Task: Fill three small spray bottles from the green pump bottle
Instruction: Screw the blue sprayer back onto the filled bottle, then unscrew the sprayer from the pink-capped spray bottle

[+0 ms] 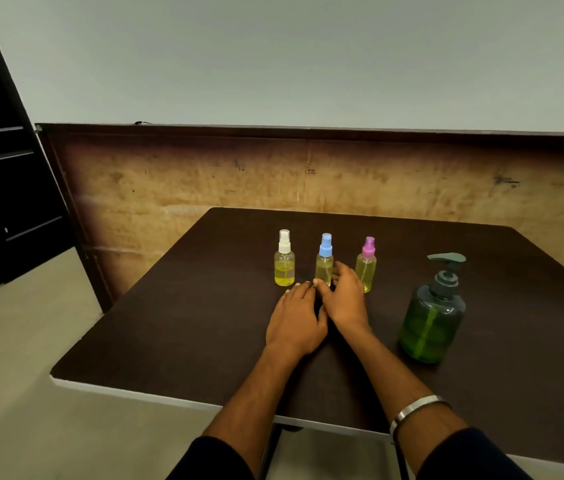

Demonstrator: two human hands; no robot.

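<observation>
In the middle of the frame the right hand [344, 296] reaches the blue-capped spray bottle [324, 263], fingers relaxed beside it; whether it grips, I cannot tell. The left hand [296, 318] lies flat, holding nothing. A careless push may tip this light bottle. The green pump bottle [433, 315] stands at the right.

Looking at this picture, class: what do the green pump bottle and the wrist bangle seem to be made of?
Green pump bottle: likely translucent glossy plastic, since its dip tube shows through and highlights gleam. Wrist bangle: probably polished metal, silvery with a bright sheen.
</observation>
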